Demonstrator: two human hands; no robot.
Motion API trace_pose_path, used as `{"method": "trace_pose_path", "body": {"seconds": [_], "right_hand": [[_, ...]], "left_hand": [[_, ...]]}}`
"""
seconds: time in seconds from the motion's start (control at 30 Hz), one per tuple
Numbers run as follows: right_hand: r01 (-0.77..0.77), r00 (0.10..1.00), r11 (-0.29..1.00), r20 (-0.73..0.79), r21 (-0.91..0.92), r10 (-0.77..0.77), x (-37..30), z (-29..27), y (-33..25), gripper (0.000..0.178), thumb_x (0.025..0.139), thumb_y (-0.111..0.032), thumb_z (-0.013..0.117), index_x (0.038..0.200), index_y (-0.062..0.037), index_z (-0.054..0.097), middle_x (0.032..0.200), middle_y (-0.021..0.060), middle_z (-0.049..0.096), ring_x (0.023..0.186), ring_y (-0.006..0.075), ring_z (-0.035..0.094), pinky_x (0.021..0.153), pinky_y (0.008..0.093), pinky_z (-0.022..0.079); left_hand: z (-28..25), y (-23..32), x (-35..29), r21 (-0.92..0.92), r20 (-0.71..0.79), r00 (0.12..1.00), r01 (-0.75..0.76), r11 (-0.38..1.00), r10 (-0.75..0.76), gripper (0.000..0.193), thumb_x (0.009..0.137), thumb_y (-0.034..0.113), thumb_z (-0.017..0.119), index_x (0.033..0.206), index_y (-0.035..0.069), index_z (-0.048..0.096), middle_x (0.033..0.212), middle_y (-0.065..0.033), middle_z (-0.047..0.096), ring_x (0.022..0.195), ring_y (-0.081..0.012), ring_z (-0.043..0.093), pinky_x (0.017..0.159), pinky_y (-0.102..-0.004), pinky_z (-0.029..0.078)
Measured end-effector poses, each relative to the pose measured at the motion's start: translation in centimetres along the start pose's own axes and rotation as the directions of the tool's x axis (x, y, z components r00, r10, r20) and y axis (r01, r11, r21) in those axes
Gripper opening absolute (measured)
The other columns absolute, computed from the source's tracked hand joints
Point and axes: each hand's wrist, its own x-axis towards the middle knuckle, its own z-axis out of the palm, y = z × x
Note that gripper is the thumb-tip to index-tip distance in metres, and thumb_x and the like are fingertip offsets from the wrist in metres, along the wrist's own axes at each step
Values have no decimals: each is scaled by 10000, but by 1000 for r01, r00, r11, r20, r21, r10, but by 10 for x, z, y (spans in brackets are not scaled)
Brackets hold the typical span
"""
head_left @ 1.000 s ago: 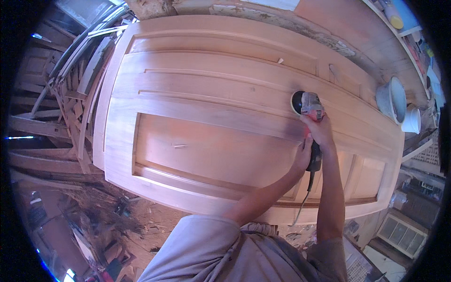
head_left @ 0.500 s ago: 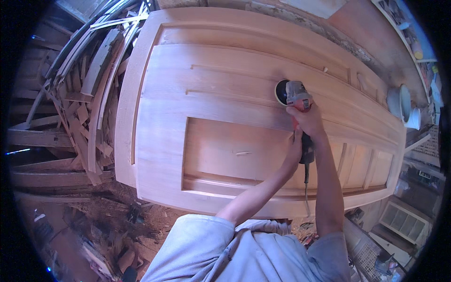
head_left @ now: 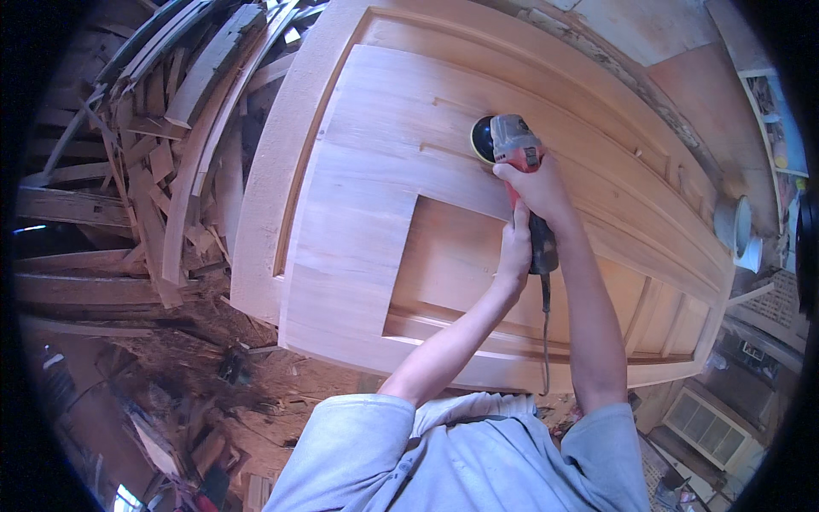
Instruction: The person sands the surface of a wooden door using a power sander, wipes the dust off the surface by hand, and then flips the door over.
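Observation:
A red, grey and black angle grinder point(head_left: 517, 143) with a round sanding disc point(head_left: 483, 139) is in both my hands. The disc is tilted, its edge at the surface of a pale wooden panel door point(head_left: 350, 196). My right hand point(head_left: 543, 189) wraps round the grinder's body just behind its head. Further back, my left hand point(head_left: 514, 247) closes on the black handle part, its fingers partly hidden. A power cord point(head_left: 546, 341) trails from the handle's rear end toward me. The door lies flat, with a recessed panel point(head_left: 448, 256) near my left forearm.
Beneath this door lies a larger wooden door point(head_left: 256, 230), showing at the left and far sides. Scrap wood strips point(head_left: 179, 171) are heaped at the left. Wood shavings point(head_left: 299, 388) cover the floor. A white bucket point(head_left: 732, 226) stands beyond the doors' right end.
The grinder has moved left along the door, toward the ends of its grooves, with both hands still gripping it. My view has shifted and turned slightly.

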Motion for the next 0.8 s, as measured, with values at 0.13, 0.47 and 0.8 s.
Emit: {"method": "trace_pose_path", "body": {"seconds": [0.13,0.47,0.8], "right_hand": [[52,994,998,99,-36,-48,1,28,-39,380,697,-265,796,961,-24,667,881,88,693,796,180,659,745,347,529],[-16,999,984,44,-179,24,0,49,-62,370,668,-292,804,886,-19,682,862,113,702,779,199,672,731,353,535],[-86,983,994,-167,-67,74,-22,-97,71,560,632,-338,819,961,69,619,877,181,693,838,278,694,745,388,544]], "left_hand": [[-32,21,10,53,8,1000,-3,999,3,641,965,650,403,1181,75,588,958,8,635,826,-93,609,722,-268,504],[-36,58,5,-98,-6,999,-52,994,52,687,936,679,424,1261,83,523,1041,-10,635,924,-127,638,802,-301,534],[46,-89,-12,114,97,988,105,988,-117,659,1018,578,345,1237,-9,550,1045,-53,619,945,-124,583,830,-279,460]]}}
